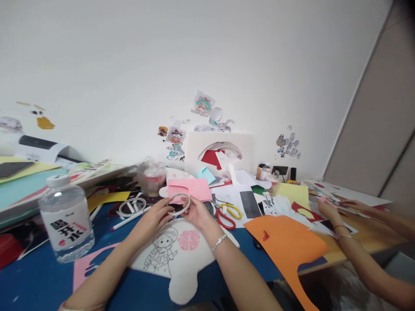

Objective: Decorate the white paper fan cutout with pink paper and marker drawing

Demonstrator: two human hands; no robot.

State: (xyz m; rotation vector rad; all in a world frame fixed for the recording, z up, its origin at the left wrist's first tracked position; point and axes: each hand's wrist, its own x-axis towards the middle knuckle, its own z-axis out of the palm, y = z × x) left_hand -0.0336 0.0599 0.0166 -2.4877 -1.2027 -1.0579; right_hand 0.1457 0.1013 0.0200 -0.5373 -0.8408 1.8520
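My left hand and my right hand hold a thin roll of tape between them, fingers closed on its rim from both sides. Below them lies a white cut-out fan shape with a line-drawn figure in a hat and a pink character on it. Just behind the roll is a folded pink paper. A second thin roll and a white marker with a purple tip lie left of my left hand. Red-handled scissors and yellow-handled scissors sit right of my right hand.
A large water bottle stands at the left on the blue table. Orange paper overhangs the front edge at right. Another person's hands work at the far right. A white cut-out board leans on the wall.
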